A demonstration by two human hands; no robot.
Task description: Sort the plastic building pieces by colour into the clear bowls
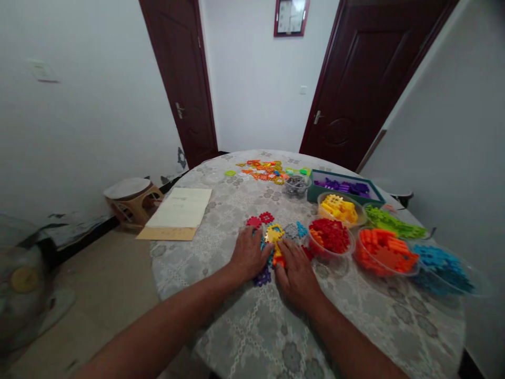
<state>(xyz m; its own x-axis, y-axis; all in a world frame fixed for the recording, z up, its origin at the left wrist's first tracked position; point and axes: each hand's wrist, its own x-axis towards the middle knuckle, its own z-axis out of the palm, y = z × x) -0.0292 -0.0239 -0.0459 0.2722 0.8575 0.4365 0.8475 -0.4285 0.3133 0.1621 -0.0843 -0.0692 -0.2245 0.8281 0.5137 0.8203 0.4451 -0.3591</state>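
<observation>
Both hands rest over a small group of coloured plastic pieces on the patterned tablecloth. My left hand touches the left side of the group, its fingers closed around something I cannot make out. On the right, my right hand has its fingers laid on the yellow and orange pieces. A yellow piece lies between the hands. Red pieces sit just beyond, and a purple piece lies below my left hand. Grey and blue pieces are beyond my right hand.
Bowls of red, yellow, orange, green and blue pieces stand at right, near a box of purple ones. Loose pieces lie at the back. Papers lie left.
</observation>
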